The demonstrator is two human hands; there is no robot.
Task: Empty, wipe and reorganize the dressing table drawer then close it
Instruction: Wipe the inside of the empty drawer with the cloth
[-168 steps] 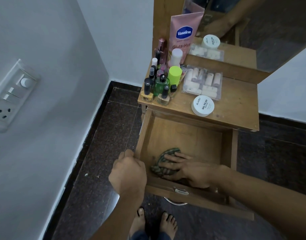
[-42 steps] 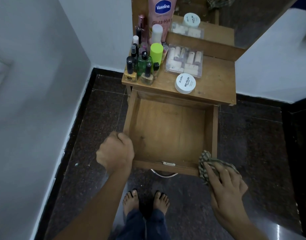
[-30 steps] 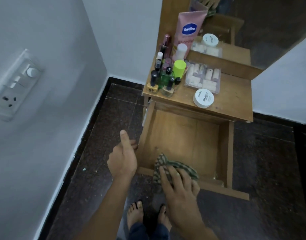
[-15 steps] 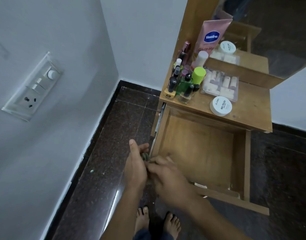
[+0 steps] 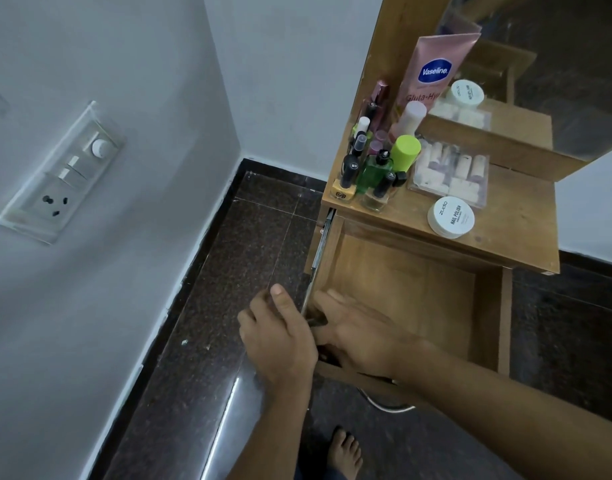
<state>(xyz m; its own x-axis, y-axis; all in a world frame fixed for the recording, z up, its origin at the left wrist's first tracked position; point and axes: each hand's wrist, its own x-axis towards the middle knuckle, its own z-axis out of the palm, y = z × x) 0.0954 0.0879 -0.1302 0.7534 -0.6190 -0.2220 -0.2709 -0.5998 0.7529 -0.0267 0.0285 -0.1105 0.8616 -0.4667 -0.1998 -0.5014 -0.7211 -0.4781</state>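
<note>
right hand (image 5: 360,337) lies flat-fingered against the drawer (image 5: 419,292) wall, left hand (image 5: 277,337) just across it, hold hidden; stiff, empty, probably light, the drawer pushes best at the front under the right wrist.

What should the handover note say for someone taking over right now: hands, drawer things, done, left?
Hands: left hand and right hand meet at the front left corner of the drawer. A dark scrap shows between them, likely the cloth; the grip is unclear.
The drawer is pulled open, with nothing on its visible floor.
The bottles, Vaseline tube, clear box and white jar stand on the tabletop.
Done: emptied.
Left: finish wiping, put things back, close it.
</note>
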